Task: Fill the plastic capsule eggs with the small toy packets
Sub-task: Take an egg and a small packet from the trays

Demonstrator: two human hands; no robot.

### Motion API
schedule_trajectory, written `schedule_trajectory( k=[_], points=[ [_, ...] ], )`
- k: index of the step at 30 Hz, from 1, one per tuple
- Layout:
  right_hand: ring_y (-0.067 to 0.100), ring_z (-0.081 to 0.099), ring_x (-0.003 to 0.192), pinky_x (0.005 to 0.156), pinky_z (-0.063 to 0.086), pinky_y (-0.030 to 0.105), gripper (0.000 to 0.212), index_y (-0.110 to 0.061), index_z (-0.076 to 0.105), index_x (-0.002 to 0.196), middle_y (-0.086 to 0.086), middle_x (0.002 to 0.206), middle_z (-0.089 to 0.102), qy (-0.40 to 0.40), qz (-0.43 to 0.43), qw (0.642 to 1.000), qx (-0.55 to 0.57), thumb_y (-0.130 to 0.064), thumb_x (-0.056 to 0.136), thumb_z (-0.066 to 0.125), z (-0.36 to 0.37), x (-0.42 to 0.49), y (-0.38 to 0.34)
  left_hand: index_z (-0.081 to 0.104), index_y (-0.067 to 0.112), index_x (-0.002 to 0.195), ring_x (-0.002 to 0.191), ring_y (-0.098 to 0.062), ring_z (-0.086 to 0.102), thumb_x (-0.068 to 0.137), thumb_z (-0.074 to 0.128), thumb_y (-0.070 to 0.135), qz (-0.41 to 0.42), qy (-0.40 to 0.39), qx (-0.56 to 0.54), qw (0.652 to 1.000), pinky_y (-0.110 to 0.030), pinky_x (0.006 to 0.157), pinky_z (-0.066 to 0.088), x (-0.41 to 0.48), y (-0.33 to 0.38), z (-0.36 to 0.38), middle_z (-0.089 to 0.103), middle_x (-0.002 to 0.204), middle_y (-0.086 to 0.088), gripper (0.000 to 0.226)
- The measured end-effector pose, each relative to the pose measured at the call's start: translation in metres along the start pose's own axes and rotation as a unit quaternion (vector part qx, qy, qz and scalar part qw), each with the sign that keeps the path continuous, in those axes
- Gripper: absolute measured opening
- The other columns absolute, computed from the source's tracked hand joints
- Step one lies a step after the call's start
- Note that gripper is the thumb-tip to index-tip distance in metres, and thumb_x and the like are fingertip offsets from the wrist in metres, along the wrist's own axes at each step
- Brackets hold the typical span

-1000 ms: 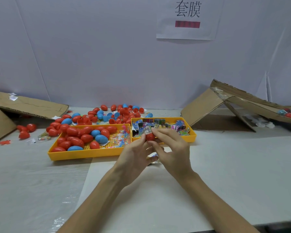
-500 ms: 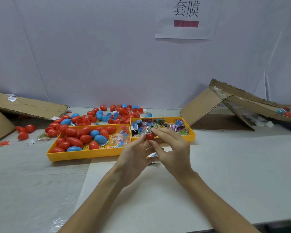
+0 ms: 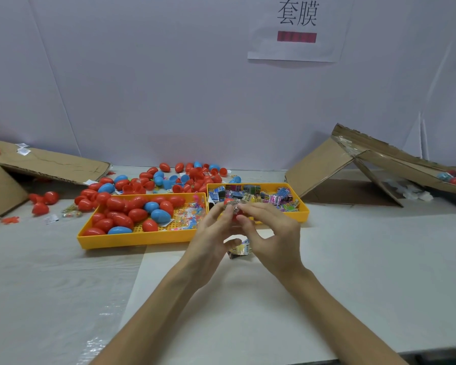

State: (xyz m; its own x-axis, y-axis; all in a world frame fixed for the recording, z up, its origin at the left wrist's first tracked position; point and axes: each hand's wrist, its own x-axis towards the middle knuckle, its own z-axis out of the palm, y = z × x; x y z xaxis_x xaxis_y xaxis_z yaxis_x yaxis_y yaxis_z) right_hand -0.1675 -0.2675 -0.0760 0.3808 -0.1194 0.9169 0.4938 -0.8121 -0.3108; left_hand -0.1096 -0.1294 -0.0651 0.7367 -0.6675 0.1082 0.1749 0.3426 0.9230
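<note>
White bench (image 3: pixel 366 272), toward its back edge, just before the right tray (image 3: pixel 304 214): left grip (image 3: pixel 208 238) pinched a red egg (image 3: pixel 238 215); right grip (image 3: pixel 274 237) pinched a packet (image 3: pixel 233 205) against its top.

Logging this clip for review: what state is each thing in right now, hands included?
left hand, holds the red egg.
right hand, pinches the toy packet.
red egg, held up, partly hidden by fingers.
toy packet, crumpled, showing at the egg's top.
large tray, part filled with closed eggs.
small tray, holds loose packets.
blue half shell, open, behind the trays.
</note>
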Motion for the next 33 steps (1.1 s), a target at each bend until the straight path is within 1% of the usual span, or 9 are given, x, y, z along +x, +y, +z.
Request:
schedule_trajectory(
  k=[5, 11, 15, 18, 19, 22, 25, 28, 33],
  points=[
    [0.008, 0.072, 0.088, 0.075, 0.059, 0.026, 0.013, -0.006, 0.078, 0.1, 0.0, 0.096, 0.077, 0.007, 0.021, 1.0, 0.0, -0.004, 0.088, 0.072, -0.001, 0.0, 0.0, 0.071, 0.019, 0.1, 0.077, -0.017, 0.065, 0.082, 0.071, 0.051, 0.022, 0.021, 0.021, 0.999, -0.024, 0.064, 0.052, 0.002, -0.001, 0.0, 0.069, 0.083, -0.006, 0.037],
    [0.01, 0.071, 0.082, 0.073, 0.059, 0.024, 0.01, -0.004, 0.076, 0.096, 0.003, 0.09, 0.076, -0.003, 0.004, 1.0, -0.024, 0.0, 0.087, 0.074, -0.004, 0.001, 0.003, 0.072, 0.014, 0.1, 0.07, -0.019, 0.065, 0.079, 0.072, 0.049, 0.057, 0.041, 0.051, 0.996, -0.025, 0.066, 0.055, 0.003, -0.005, -0.002, 0.069, 0.074, -0.011, 0.04],
    [0.008, 0.063, 0.076, 0.073, 0.052, 0.015, 0.002, -0.003, 0.072, 0.088, 0.003, 0.083, 0.07, -0.016, -0.014, 0.999, -0.049, -0.001, 0.088, 0.071, -0.005, 0.0, 0.003, 0.07, 0.01, 0.101, 0.065, -0.017, 0.065, 0.081, 0.069, 0.049, 0.082, 0.049, 0.111, 0.989, -0.028, 0.068, 0.057, 0.003, -0.005, -0.002, 0.069, 0.07, -0.007, 0.044],
    [0.007, 0.058, 0.072, 0.07, 0.048, 0.012, 0.006, -0.004, 0.068, 0.084, 0.002, 0.079, 0.065, -0.02, -0.012, 0.998, -0.053, -0.005, 0.09, 0.066, -0.005, 0.001, 0.003, 0.072, 0.019, 0.101, 0.068, -0.014, 0.065, 0.086, 0.067, 0.048, 0.114, 0.056, 0.18, 0.975, -0.029, 0.068, 0.054, 0.003, -0.002, -0.003, 0.071, 0.075, 0.0, 0.033],
    [0.008, 0.057, 0.071, 0.068, 0.049, 0.014, 0.008, -0.004, 0.067, 0.083, 0.002, 0.078, 0.064, -0.018, -0.009, 0.998, -0.053, -0.007, 0.09, 0.065, -0.004, 0.001, 0.003, 0.072, 0.023, 0.109, 0.072, -0.015, 0.067, 0.088, 0.068, 0.046, 0.12, 0.051, 0.188, 0.973, -0.03, 0.069, 0.055, 0.003, -0.001, -0.003, 0.073, 0.081, 0.001, 0.031],
    [0.009, 0.055, 0.07, 0.064, 0.049, 0.019, 0.01, -0.006, 0.064, 0.082, 0.0, 0.077, 0.061, -0.003, 0.007, 0.999, -0.038, -0.01, 0.091, 0.062, -0.004, 0.001, 0.005, 0.061, 0.031, 0.132, 0.083, -0.02, 0.07, 0.09, 0.07, 0.033, 0.123, 0.001, 0.17, 0.978, -0.029, 0.073, 0.056, 0.003, 0.003, -0.007, 0.074, 0.095, -0.002, 0.044],
    [0.01, 0.053, 0.068, 0.062, 0.048, 0.023, 0.008, -0.008, 0.061, 0.082, -0.001, 0.076, 0.058, -0.005, 0.017, 0.999, -0.032, -0.011, 0.09, 0.061, -0.005, 0.001, 0.007, 0.062, 0.037, 0.129, 0.083, -0.019, 0.071, 0.09, 0.072, 0.023, 0.141, -0.019, 0.193, 0.971, -0.025, 0.072, 0.056, 0.001, 0.005, -0.008, 0.075, 0.101, -0.002, 0.042],
    [0.013, 0.052, 0.067, 0.06, 0.047, 0.027, 0.009, -0.007, 0.06, 0.08, 0.0, 0.075, 0.057, -0.011, 0.02, 0.999, -0.038, -0.009, 0.089, 0.06, -0.005, 0.001, 0.01, 0.062, 0.039, 0.125, 0.081, -0.017, 0.072, 0.093, 0.072, 0.017, 0.15, -0.004, 0.216, 0.965, -0.021, 0.07, 0.055, 0.001, 0.004, -0.007, 0.076, 0.097, 0.004, 0.04],
    [0.012, 0.049, 0.066, 0.059, 0.045, 0.022, 0.009, -0.005, 0.06, 0.08, 0.001, 0.074, 0.056, -0.018, 0.014, 0.998, -0.054, -0.008, 0.088, 0.058, -0.006, 0.001, 0.008, 0.061, 0.036, 0.125, 0.08, -0.016, 0.072, 0.093, 0.071, 0.016, 0.151, 0.001, 0.231, 0.961, -0.021, 0.069, 0.055, 0.002, 0.003, -0.006, 0.075, 0.09, 0.008, 0.039]
  ],
)
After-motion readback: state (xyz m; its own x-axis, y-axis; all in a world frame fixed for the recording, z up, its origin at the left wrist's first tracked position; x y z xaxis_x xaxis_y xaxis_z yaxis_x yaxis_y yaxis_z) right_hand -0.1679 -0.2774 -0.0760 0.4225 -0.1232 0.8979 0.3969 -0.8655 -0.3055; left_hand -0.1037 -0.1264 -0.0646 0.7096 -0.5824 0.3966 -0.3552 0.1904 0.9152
